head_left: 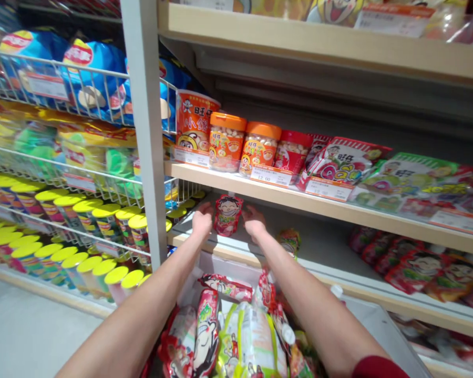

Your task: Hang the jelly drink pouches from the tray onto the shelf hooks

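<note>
Both my arms reach forward into a store shelf. A small red snack packet with a cartoon face stands upright on the lower wooden shelf. My left hand grips its left edge and my right hand grips its right edge, fingers curled round it. Below my forearms a white bin holds several red and green snack bags of the same brand.
The shelf above carries orange-lidded jars, a red-lidded jar and candy bags behind price tags. More red bags lie right on the lower shelf. Left of a grey post, wire racks hold chip bags and yellow-lidded cans.
</note>
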